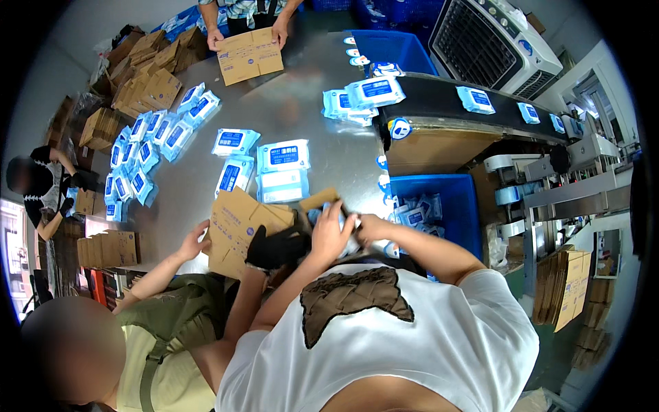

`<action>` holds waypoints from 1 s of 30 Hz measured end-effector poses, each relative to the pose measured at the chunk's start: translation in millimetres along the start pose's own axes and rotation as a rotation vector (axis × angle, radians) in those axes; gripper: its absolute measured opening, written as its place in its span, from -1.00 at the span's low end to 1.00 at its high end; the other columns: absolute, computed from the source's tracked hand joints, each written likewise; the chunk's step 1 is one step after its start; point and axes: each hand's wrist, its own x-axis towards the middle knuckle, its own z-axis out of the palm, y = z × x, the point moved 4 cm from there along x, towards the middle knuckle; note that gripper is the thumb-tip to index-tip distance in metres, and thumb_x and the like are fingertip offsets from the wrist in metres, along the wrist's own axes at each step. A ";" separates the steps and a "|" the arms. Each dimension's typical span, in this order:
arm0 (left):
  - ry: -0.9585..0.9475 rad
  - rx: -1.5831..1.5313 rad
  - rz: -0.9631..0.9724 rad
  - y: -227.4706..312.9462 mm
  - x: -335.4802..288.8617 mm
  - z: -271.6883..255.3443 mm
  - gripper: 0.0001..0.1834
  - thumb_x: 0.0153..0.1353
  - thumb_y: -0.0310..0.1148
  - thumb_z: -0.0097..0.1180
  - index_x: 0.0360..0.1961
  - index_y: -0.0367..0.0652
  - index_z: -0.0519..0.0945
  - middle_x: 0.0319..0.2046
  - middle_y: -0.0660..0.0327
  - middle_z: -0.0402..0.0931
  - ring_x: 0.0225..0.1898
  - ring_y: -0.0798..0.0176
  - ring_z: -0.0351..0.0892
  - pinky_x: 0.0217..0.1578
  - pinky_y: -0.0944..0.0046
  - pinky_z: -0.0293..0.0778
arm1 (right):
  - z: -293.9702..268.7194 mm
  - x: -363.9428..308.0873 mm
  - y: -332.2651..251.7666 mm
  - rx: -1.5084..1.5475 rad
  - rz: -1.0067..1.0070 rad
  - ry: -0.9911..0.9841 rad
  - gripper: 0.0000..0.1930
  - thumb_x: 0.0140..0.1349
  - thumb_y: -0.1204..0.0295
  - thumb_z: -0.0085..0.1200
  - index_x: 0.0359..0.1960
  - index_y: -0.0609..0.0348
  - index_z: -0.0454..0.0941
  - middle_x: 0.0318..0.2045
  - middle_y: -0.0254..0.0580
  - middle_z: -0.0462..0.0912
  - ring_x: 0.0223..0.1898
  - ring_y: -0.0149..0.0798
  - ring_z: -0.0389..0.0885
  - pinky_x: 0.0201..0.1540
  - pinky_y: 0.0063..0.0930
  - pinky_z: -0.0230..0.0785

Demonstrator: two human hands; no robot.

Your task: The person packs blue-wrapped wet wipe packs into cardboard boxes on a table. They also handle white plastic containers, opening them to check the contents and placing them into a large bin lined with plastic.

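At the table's near edge my hands are close together over a small cardboard box (320,199), whose raised flap shows beyond them. A light blue packet of wipes (314,215) shows in part at the box's mouth. My left hand (331,232) lies over this packet with its fingers bent round it. Just to the right, my right hand (373,229) is closed on the box's side; its fingertips are partly hidden. Just beyond the box lie two wipes packets (283,156), (283,186) side by side on the metal table (274,110).
Close on my left, a co-worker with one black glove (278,248) holds a cardboard box (244,226). Another person across the table holds a flattened carton (250,56). Wipes packets lie piled at left. A conveyor (439,93) and a blue bin (453,189) stand at right.
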 end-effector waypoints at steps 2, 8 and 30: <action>-0.136 -0.113 -0.141 -21.4 -17.2 9.4 -0.11 0.22 0.15 -0.01 0.30 -0.41 0.14 0.16 -0.28 0.30 0.23 -0.26 0.24 0.22 -0.09 0.14 | 33.0 -12.2 -31.1 0.105 -0.125 0.037 -0.56 0.17 0.40 -0.02 0.10 0.32 0.35 -0.27 0.06 0.63 -0.45 -0.15 0.67 -0.53 -0.37 0.52; 0.029 0.021 -0.217 -69.9 -50.9 -6.5 -0.12 0.24 0.03 0.03 0.32 -0.47 0.05 0.19 -0.34 0.22 0.23 -0.31 0.16 0.24 -0.10 0.07 | 105.2 43.6 -11.4 0.252 -0.484 -0.077 -0.35 0.22 0.25 0.05 0.30 0.28 0.16 0.14 0.08 0.42 0.14 0.04 0.41 0.18 -0.22 0.26; 0.031 0.281 -0.296 -81.4 -72.2 -32.6 -0.17 -0.03 -0.69 0.02 0.33 -0.29 0.04 0.20 -0.17 0.20 0.27 -0.21 0.11 0.25 -0.01 0.12 | -208.0 -553.8 247.3 -0.855 1.069 1.492 -0.49 0.15 0.32 0.08 0.20 0.00 0.39 -0.07 0.15 0.57 0.00 0.13 0.53 0.02 -0.07 0.40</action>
